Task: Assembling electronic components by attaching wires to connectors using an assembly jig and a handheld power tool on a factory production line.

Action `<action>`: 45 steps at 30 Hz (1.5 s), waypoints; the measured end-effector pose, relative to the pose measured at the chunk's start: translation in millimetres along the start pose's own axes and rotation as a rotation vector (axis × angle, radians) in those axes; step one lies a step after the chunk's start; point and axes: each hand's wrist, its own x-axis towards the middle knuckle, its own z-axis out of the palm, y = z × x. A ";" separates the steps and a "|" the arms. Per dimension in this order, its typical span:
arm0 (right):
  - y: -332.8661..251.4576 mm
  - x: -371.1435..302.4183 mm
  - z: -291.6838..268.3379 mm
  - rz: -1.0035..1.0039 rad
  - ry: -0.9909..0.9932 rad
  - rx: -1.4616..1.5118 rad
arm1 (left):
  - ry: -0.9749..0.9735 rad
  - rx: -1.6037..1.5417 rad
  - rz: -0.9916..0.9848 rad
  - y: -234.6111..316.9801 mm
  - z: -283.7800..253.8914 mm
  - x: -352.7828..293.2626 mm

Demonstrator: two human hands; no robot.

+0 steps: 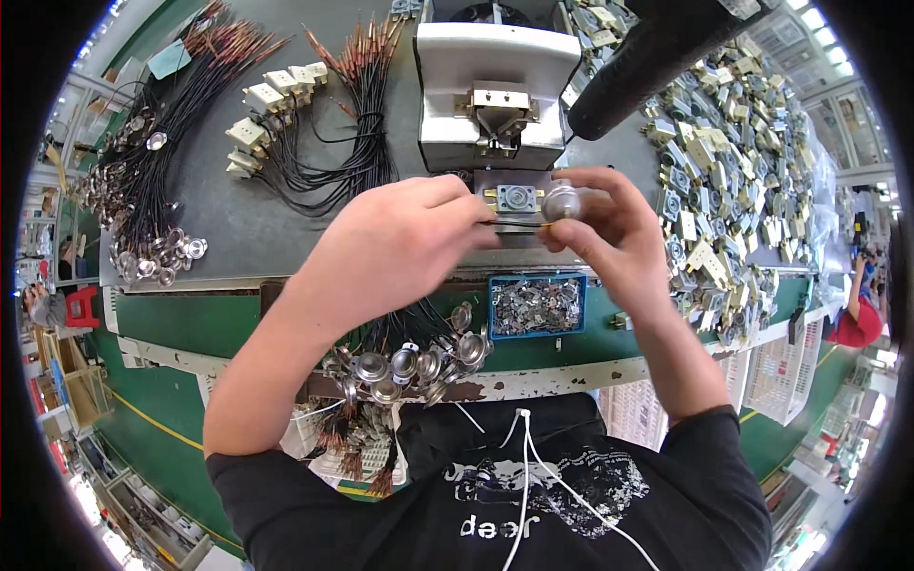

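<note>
My right hand (624,238) is closed on a round silver metal cap (562,203), held between the fingers and thumb. A thin black wire (517,226) runs across from it to my left hand (405,238), whose fingers are pinched around the wire and slightly blurred. Just beyond my fingertips, a small rectangular part with a round centre and brass tabs (517,198) lies on a metal plate at the foot of a grey bench machine (500,71). My hands are above the bench edge in front of that machine.
Below my hands sits a blue tray (492,319) of small metal pieces. Bundled black wires (367,143) with white connectors lie to the left. Many white-and-metal parts (709,181) are heaped at right. A thick black tube (624,76) slants over the bench. Wired metal caps (405,362) hang near my lap.
</note>
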 end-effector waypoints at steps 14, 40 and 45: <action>-17.9 21.1 -11.4 0.097 -0.315 -0.173 | -0.137 0.178 0.077 2.0 -2.5 3.4; -82.9 76.9 -26.8 -0.912 0.713 -0.081 | -0.205 -0.011 -0.090 -34.3 44.1 21.2; -109.0 83.7 -23.6 -0.330 0.514 -0.187 | -0.186 0.146 -0.124 -20.0 48.1 21.9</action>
